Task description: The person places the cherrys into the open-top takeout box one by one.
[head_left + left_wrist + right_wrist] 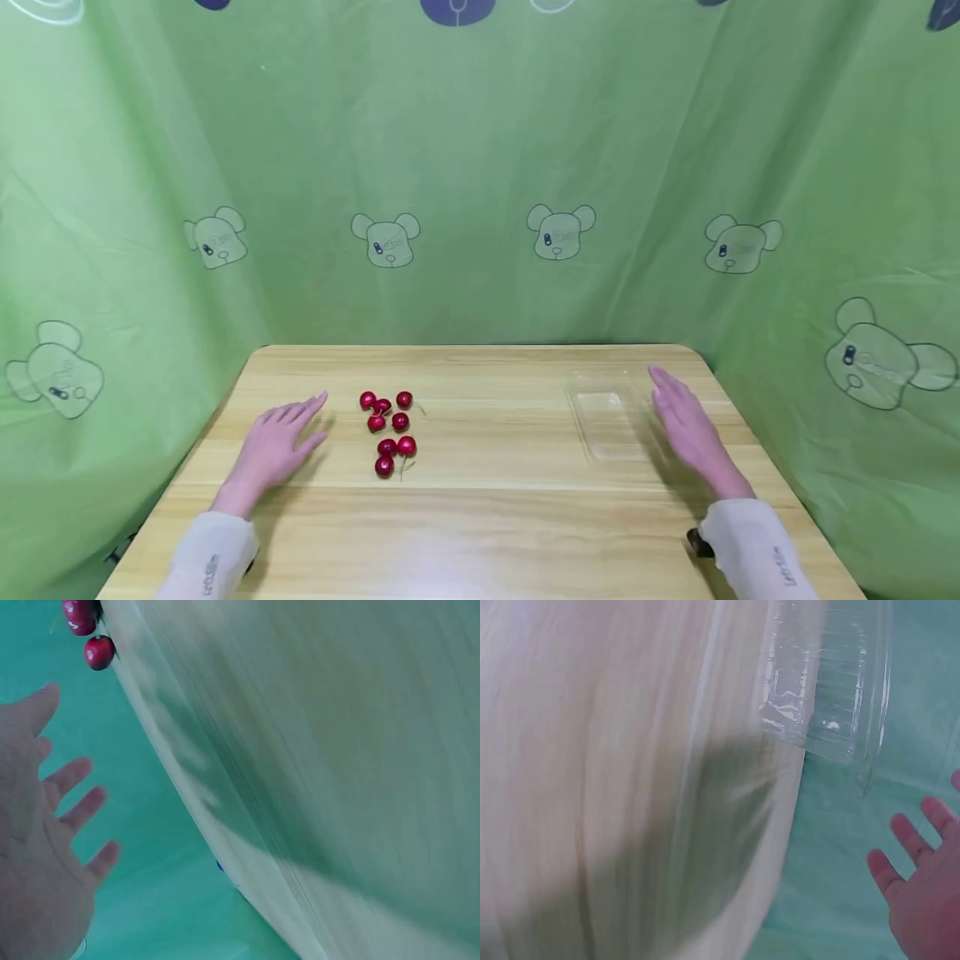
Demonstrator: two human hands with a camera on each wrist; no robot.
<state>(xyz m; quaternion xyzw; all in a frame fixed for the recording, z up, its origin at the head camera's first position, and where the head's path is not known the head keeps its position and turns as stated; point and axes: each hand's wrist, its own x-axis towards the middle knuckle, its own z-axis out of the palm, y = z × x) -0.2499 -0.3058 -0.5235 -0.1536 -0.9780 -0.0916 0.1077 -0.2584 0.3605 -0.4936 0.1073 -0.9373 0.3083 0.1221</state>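
Observation:
Several red cherries lie in a loose cluster on the wooden table, left of centre. My left hand hovers flat just left of them, fingers straight, holding nothing. A clear plastic tray sits right of centre. My right hand is beside its right edge, fingers straight and empty. The left wrist view shows my left hand's fingers spread, with cherries at the top. In the right wrist view the plastic tray lies beyond my spread fingers.
A green curtain with bear prints surrounds the table on the back and both sides. The table edges run close to the curtain. A small dark object sits by my right sleeve.

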